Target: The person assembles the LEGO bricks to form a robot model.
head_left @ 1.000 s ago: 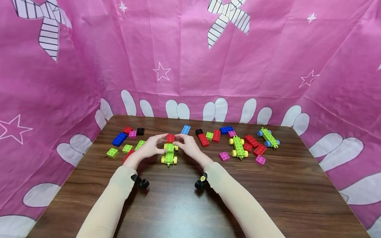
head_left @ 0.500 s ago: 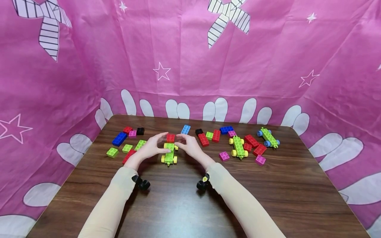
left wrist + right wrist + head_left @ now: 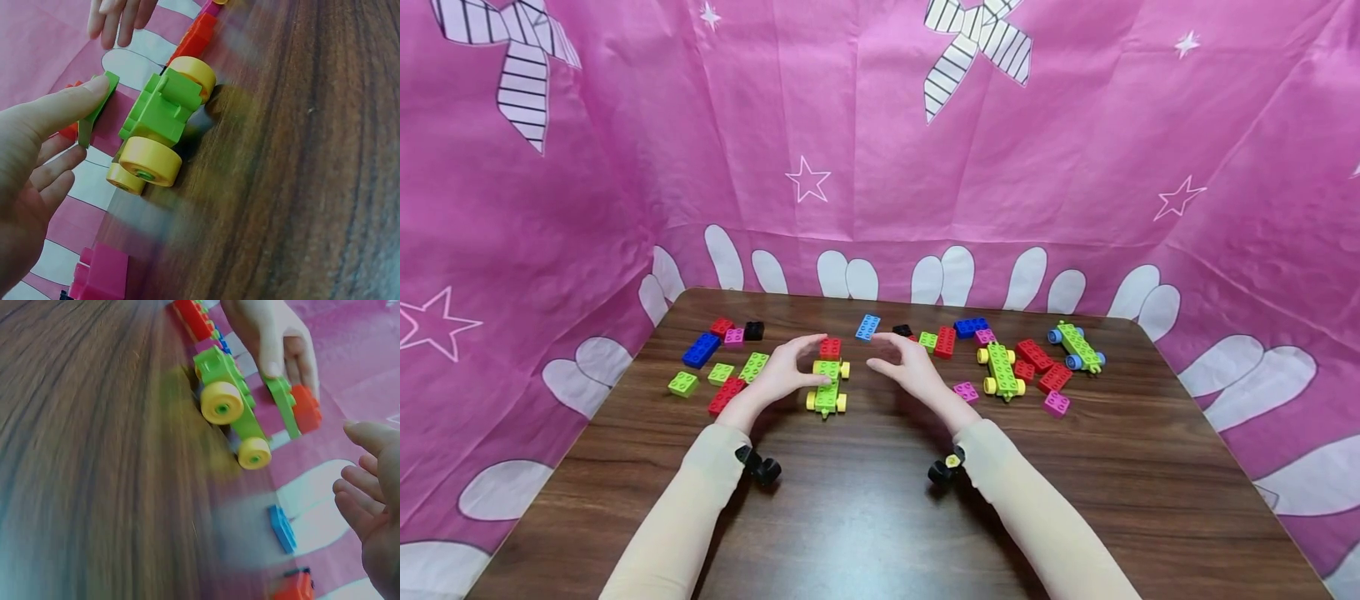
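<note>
My left hand (image 3: 781, 372) pinches a thin green toy brick (image 3: 284, 406) between thumb and fingers. A red brick (image 3: 306, 409) sits against the green one's studded side. Both are held just above a green car base (image 3: 826, 400) with yellow wheels, and a gap shows between them in the right wrist view. That base stands on the table. My right hand (image 3: 908, 367) is apart from the bricks, its fingers relaxed and gently bent, with nothing in them.
Loose bricks, including a blue one (image 3: 702, 351) and a red one (image 3: 727, 395), lie left. A light blue brick (image 3: 868, 327) lies behind. A second yellow-wheeled base (image 3: 1001, 372) and a blue-wheeled one (image 3: 1077, 347) stand right among more bricks. A pink curtain (image 3: 880, 150) hangs behind the table.
My right hand has drawn away to the right from the bricks. The left hand stays nearly where it was, still pinching the green brick.
</note>
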The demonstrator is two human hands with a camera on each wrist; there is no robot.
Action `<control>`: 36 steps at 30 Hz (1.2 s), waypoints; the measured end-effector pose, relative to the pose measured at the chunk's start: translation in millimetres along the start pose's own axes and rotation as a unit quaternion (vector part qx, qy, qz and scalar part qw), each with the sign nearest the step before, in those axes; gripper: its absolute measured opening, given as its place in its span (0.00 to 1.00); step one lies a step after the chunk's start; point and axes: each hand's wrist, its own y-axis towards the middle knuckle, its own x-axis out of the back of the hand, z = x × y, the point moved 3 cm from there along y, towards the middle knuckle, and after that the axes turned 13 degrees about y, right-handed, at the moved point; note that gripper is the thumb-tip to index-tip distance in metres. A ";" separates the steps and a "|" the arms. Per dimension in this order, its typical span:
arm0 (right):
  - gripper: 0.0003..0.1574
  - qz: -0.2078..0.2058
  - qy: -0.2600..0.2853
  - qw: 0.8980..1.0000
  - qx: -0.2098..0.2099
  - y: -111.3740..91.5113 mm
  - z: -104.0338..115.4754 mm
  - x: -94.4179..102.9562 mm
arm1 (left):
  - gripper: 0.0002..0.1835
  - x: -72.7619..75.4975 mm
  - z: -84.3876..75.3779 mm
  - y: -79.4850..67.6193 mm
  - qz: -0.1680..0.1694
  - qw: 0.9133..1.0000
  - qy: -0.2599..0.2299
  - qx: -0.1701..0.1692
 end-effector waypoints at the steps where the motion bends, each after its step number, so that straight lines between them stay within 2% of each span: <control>1: 0.30 -0.002 -0.003 1.000 -0.001 -2.2 0.6 4.4 | 0.42 0.4 -0.3 -0.2 0.000 1.000 0.000 0.001; 9: 0.39 0.019 -0.024 0.999 0.021 -20.1 4.4 41.7 | 0.42 1.6 -1.8 -2.3 0.004 1.000 -0.006 0.008; 16: 0.43 0.032 -0.061 0.997 0.026 -32.2 -2.1 77.5 | 0.41 0.3 -1.4 -1.7 0.008 1.000 -0.012 0.012; 22: 0.49 0.047 -0.081 0.996 0.004 -43.2 -11.4 111.2 | 0.41 -0.4 -1.5 -1.5 0.006 1.000 -0.013 0.008; 29: 0.56 0.052 -0.119 0.990 -0.053 -55.2 -28.8 149.1 | 0.41 -0.3 -1.5 -2.0 0.008 1.000 -0.016 0.011; 36: 0.59 0.072 -0.133 0.986 -0.070 -61.6 -45.0 171.9 | 0.42 -1.0 -1.4 -1.8 0.010 1.000 -0.018 0.010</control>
